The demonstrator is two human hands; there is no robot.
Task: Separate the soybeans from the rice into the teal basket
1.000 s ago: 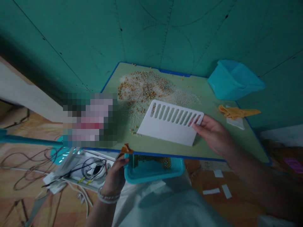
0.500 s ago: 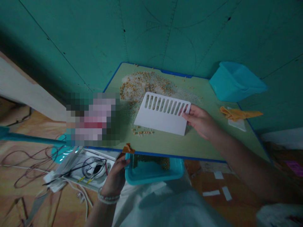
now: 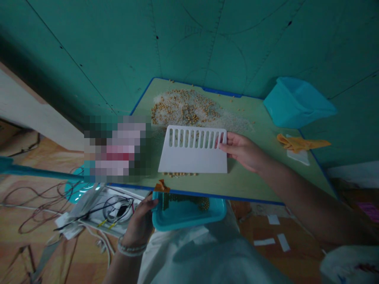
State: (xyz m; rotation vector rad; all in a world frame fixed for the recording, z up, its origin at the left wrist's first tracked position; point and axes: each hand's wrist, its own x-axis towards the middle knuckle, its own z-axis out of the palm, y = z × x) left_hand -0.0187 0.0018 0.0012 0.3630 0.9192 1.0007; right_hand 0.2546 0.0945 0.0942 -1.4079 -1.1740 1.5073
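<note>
My right hand [image 3: 244, 151] grips the right end of a white slotted scraper [image 3: 193, 154] that stands on the green table [image 3: 242, 179]. A short row of yellow beans [image 3: 180, 174] lies along the scraper's near edge. Behind it a pile of beans mixed with white grains [image 3: 189, 108] is spread over the far part of the table. My left hand [image 3: 141, 221] holds a teal tray [image 3: 186, 213] under the table's near edge. The tray has beans [image 3: 201, 202] in it.
A teal bin [image 3: 296, 103] sits at the table's far right, with an orange cloth [image 3: 299, 142] beside it. A blurred patch [image 3: 115, 150] covers the table's left. Cables and a white device [image 3: 109, 215] lie on the wooden floor at left. A green wall stands behind.
My right hand has drawn the scraper left and toward the near edge, turning it square to the edge and dragging a row of beans. The teal tray shifted slightly left.
</note>
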